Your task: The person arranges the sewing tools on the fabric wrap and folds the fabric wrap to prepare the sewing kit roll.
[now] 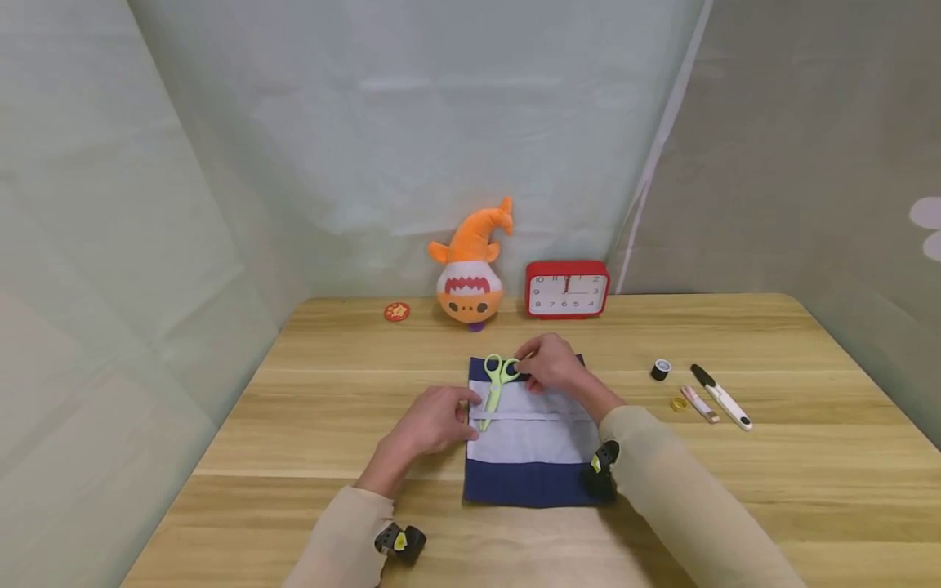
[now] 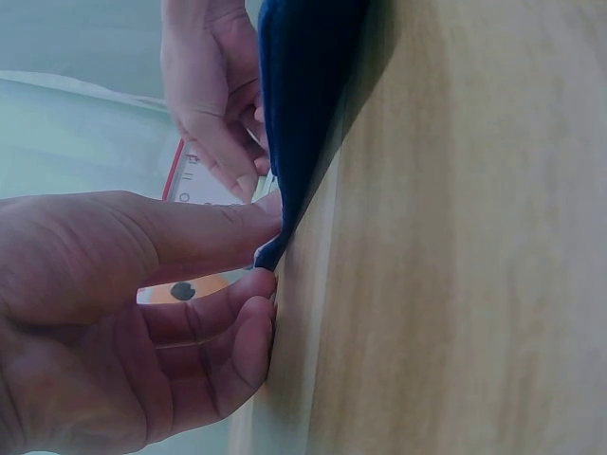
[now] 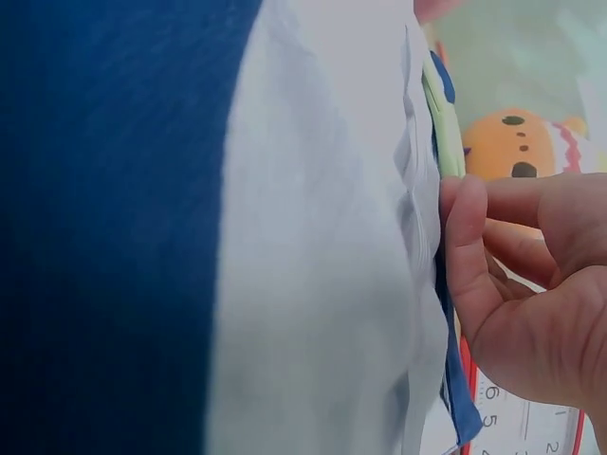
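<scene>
A navy and pale-grey fabric piece (image 1: 532, 483) lies flat on the table, with a narrow pale band (image 1: 544, 416) across its middle. Light-green scissors (image 1: 494, 397) rest on its left part, handles away from me, blades crossing the band; whether over or under it I cannot tell. My left hand (image 1: 435, 418) pinches the fabric's left edge, thumb above and fingers below, as the left wrist view shows at the navy edge (image 2: 308, 104). With thumb and fingertips, my right hand (image 1: 553, 364) pinches the right handle loop of the scissors, green in the right wrist view too.
Right of the fabric lie a black thread spool (image 1: 661, 370), a yellow ring-shaped item (image 1: 679, 404), a small pinkish strip bundle (image 1: 700, 404) and a white tool with a black end (image 1: 724, 398). Behind stand an orange plush toy (image 1: 470, 278), a red clock (image 1: 567, 290) and a red disc (image 1: 397, 311).
</scene>
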`<state>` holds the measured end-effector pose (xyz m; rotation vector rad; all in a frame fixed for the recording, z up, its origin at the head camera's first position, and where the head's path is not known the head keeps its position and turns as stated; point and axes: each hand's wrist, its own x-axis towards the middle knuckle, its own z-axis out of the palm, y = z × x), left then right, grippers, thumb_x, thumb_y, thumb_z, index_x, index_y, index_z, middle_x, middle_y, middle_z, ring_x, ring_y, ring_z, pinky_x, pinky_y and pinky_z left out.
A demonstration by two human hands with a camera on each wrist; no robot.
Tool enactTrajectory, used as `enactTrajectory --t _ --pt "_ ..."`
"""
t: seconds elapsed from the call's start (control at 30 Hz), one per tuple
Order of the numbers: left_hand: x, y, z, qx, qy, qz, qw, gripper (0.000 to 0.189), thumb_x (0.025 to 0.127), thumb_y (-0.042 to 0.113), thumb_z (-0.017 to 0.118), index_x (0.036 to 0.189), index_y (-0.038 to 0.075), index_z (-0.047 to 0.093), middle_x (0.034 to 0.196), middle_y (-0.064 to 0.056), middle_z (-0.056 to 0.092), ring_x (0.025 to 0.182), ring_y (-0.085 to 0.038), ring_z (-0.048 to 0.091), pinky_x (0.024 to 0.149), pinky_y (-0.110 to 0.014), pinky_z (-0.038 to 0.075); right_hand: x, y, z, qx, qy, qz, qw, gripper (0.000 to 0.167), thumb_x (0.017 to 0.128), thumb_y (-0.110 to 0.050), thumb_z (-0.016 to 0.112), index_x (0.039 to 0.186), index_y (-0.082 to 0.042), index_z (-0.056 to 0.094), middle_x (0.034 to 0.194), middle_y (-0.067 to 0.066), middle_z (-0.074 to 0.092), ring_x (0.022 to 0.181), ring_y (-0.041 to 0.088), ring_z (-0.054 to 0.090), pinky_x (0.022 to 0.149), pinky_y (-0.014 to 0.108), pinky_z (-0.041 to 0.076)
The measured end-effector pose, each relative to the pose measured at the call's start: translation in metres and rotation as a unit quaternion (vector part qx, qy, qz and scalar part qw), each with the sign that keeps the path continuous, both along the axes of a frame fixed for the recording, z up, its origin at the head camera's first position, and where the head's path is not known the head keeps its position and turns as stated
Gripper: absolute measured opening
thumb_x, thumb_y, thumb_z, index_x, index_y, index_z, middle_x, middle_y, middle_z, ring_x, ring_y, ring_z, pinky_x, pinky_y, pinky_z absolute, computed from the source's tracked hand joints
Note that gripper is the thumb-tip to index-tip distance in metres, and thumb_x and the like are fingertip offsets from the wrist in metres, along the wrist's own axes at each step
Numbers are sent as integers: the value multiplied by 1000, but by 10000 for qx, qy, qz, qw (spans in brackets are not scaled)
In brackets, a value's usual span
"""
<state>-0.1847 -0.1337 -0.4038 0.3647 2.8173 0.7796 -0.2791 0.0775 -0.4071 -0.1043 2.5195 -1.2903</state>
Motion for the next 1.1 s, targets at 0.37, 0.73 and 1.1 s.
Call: enactTrajectory --t 0.37,0.73,1.1 --pt "-1 -1 -1 0 90 -32 10000 45 83 13 90 124 6 75 72 2 59 68 -14 53 69 -30 41 2 -13 1 69 232 220 9995 18 97 -2 71 114 1 76 98 16 76 53 13 64 53 27 56" --pt "-1 0 0 -96 190 4 9998 48 81 13 91 125 4 73 73 2 59 68 -13 53 68 -29 42 7 -16 2 107 148 504 9986 16 97 -4 71 112 -2 77 74 8 70 50 12 60 51 26 54" --pt "0 1 1 -117 150 104 9998 48 81 14 91 124 5 73 74 0 59 68 -14 53 65 -29 41 12 -15 0 -25 141 552 9984 8 96 -6 72 102 -2 76 65 6 63 53 14 60 53 28 56"
